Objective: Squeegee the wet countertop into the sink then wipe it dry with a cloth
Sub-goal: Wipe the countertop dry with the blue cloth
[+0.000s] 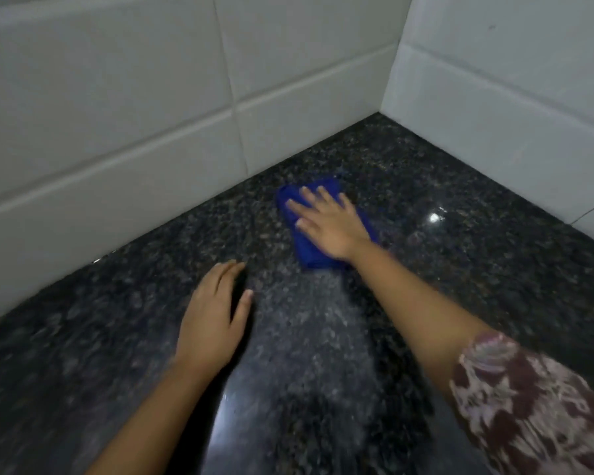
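Observation:
A folded blue cloth (306, 250) lies on the dark speckled granite countertop (477, 269), near the back corner. My right hand (326, 219) presses flat on top of the cloth with fingers spread, covering most of it. My left hand (213, 317) rests palm down on the bare counter, nearer to me and to the left of the cloth, holding nothing. A pale streaky band on the stone runs from the cloth toward me. Neither a squeegee nor a sink is in view.
White tiled walls (117, 97) meet at a corner behind the cloth, bounding the counter at the back and on the right (511, 97). A bright light reflection (434, 218) shows on the stone to the right of the cloth.

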